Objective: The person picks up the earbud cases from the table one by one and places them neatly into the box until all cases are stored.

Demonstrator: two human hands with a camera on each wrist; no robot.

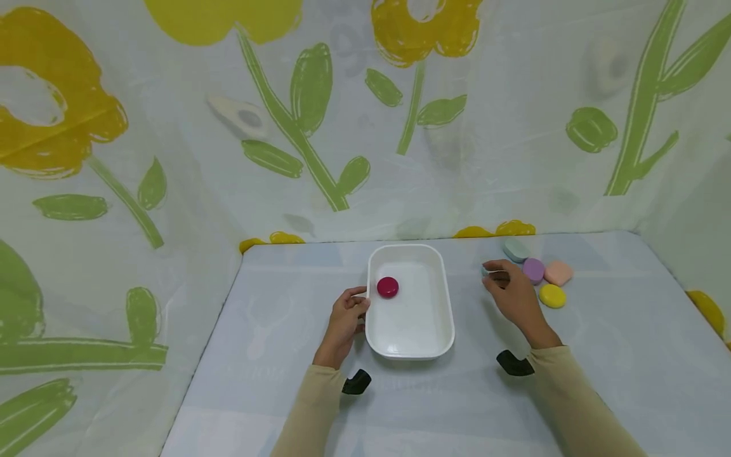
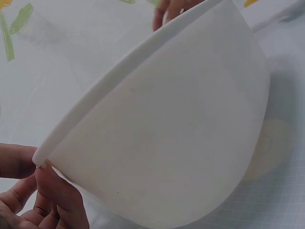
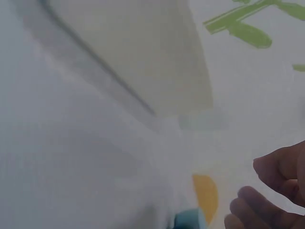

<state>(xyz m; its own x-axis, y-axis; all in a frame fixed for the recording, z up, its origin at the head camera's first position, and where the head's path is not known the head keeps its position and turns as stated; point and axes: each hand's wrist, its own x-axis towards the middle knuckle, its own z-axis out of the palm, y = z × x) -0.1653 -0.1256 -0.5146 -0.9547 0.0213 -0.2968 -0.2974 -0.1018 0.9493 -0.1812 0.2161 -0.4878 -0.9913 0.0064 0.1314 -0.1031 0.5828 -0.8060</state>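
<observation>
A white rectangular tray [image 1: 409, 343] with rounded corners has a dark red round disc [image 1: 388, 287] inside, toward its left. My left hand [image 1: 345, 320] pinches the tray's left rim between thumb and fingers; the left wrist view shows the tray's outer wall [image 2: 162, 124] up close. Right of the tray, my right hand [image 1: 516, 298] is bent over the table, and a small light blue piece [image 1: 484, 271] shows just beyond its fingertips. In the right wrist view, a gap separates thumb from fingers, with the blue piece [image 3: 189, 219] apart from them.
Just beyond the right hand, a pale green-blue oval piece [image 1: 516, 249], a purple piece [image 1: 533, 271], a peach angular piece [image 1: 558, 273] and a yellow round piece [image 1: 552, 296] sit close together on the white table [image 1: 274, 381]. Flower-printed cloth [image 1: 457, 178] hangs behind the table and along its sides.
</observation>
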